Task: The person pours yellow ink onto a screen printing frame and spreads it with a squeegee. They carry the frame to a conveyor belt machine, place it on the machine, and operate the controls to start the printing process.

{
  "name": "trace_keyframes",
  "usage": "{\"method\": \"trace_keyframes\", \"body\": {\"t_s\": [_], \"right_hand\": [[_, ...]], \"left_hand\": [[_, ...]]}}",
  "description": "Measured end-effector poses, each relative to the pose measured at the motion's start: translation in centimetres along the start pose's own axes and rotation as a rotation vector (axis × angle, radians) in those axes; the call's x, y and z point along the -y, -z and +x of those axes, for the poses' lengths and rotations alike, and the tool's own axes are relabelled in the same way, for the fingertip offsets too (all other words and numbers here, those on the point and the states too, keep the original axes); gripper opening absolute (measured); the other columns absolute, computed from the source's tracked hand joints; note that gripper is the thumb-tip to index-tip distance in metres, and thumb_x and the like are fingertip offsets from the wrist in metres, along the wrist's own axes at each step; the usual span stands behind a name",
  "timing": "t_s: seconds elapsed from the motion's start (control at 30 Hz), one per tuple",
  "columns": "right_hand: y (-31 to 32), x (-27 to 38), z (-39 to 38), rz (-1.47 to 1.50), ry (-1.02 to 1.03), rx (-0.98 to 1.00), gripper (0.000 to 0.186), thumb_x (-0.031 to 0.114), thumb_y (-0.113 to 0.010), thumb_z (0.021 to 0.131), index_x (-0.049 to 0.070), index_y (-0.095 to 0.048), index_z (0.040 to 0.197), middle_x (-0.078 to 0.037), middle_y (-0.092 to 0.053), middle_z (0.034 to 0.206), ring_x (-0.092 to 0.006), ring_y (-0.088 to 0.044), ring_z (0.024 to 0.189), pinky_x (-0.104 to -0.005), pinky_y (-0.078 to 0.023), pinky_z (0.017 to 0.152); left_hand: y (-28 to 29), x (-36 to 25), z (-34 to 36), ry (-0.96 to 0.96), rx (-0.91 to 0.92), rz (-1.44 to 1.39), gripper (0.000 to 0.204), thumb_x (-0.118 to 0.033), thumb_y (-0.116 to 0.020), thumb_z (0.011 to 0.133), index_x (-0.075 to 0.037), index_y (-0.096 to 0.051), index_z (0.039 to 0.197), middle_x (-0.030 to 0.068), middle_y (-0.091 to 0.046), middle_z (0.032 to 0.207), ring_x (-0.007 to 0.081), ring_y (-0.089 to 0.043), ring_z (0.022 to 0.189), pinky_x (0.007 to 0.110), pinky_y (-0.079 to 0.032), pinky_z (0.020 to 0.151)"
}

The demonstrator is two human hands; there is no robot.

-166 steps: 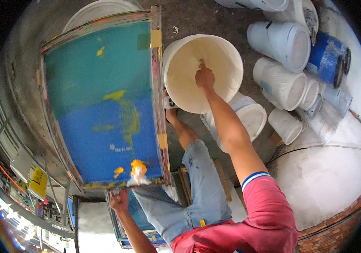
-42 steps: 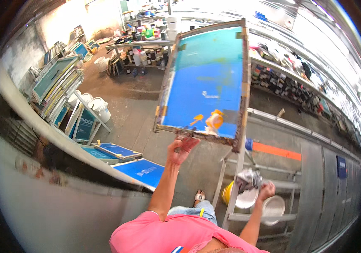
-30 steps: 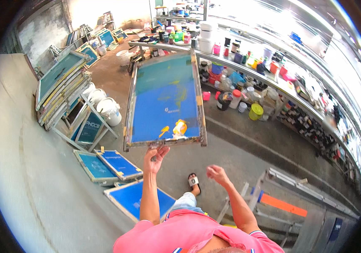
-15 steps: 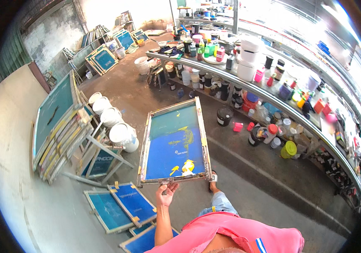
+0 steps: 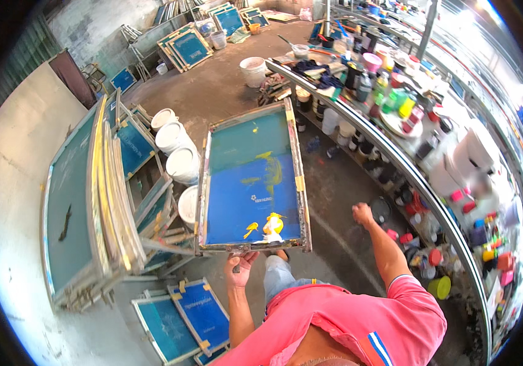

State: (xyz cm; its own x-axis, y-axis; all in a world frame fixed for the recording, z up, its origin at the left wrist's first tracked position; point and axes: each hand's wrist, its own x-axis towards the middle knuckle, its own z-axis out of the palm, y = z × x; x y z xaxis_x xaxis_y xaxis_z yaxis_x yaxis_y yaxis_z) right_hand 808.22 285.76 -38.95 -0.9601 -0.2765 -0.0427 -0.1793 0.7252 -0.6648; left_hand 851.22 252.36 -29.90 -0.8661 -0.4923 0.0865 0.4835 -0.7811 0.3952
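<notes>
My left hand [image 5: 239, 268] grips the near edge of a screen-printing frame [image 5: 228, 204], palm up, and holds it out in front of me. The frame has a worn, tape-patched rim and a mesh that is green at the far part and blue at the near part. Yellow and white ink [image 5: 272, 228] lies near its close edge, with dried yellow smears further up. Out to the right, apart from the frame, my right hand [image 5: 363, 214] hangs over the floor with its fingers curled in and nothing visible in them.
Stacked screen frames [image 5: 100, 201] lean on a rack at left, beside several white buckets [image 5: 182, 166]. More frames [image 5: 203, 311] lie on the floor near my left arm. A long shelf bench [image 5: 359, 119] crowded with bottles and tubs curves along the right. A white bucket [image 5: 253, 72] stands ahead.
My right arm has come into view on the right. The bench and the stacked frames appear closer as I move forward. The left hand keeps its hold on the screen-printing frame.
</notes>
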Motion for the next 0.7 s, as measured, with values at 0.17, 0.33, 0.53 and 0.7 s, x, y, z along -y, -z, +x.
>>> {"method": "trace_keyframes", "body": {"t_s": [0.17, 0.33, 0.53, 0.7], "right_hand": [[-7.0, 20.8, 14.5, 0.238, 0.229, 0.143, 0.024, 0.024, -0.056, 0.090, 0.002, -0.065, 0.091, -0.005, -0.064, 0.068, -0.0135, -0.060, 0.059, -0.0291, -0.048, 0.052], [-14.4, 14.6, 15.1, -0.056, -0.091, 0.301, 0.019, 0.020, -0.055, 0.080, 0.005, -0.060, 0.069, -0.014, -0.061, 0.064, -0.0284, -0.058, 0.054, -0.0410, -0.047, 0.051], [-21.5, 11.6, 12.7, -0.689, -0.207, 1.043, 0.024, 0.023, -0.055, 0.083, 0.004, -0.067, 0.092, -0.021, -0.065, 0.087, -0.0349, -0.064, 0.079, -0.0446, -0.050, 0.069], [-30.5, 23.0, 30.9, -0.841, -0.176, 1.143, 0.030, 0.024, -0.055, 0.081, 0.003, -0.067, 0.100, -0.022, -0.064, 0.103, -0.0351, -0.062, 0.094, -0.0424, -0.049, 0.081]], "left_hand": [[4.6, -9.5, 17.6, -0.126, -0.004, 0.116, 0.047, -0.015, -0.063, 0.075, -0.004, -0.058, 0.120, 0.0163, -0.065, 0.115, 0.0346, -0.061, 0.109, 0.053, -0.040, 0.103], [4.8, -18.0, 35.8, -0.139, -0.092, 0.126, 0.043, -0.016, -0.063, 0.076, -0.002, -0.059, 0.116, 0.0160, -0.064, 0.114, 0.0364, -0.060, 0.109, 0.053, -0.039, 0.104], [12.0, -29.9, 56.5, -0.210, -0.063, 0.139, 0.041, -0.017, -0.064, 0.077, -0.002, -0.060, 0.116, 0.0179, -0.061, 0.122, 0.0385, -0.055, 0.116, 0.053, -0.035, 0.107], [15.6, -36.7, 72.6, -0.301, -0.092, 0.123, 0.042, -0.019, -0.062, 0.079, -0.001, -0.058, 0.117, 0.0184, -0.061, 0.120, 0.0379, -0.055, 0.115, 0.052, -0.033, 0.108]]}}
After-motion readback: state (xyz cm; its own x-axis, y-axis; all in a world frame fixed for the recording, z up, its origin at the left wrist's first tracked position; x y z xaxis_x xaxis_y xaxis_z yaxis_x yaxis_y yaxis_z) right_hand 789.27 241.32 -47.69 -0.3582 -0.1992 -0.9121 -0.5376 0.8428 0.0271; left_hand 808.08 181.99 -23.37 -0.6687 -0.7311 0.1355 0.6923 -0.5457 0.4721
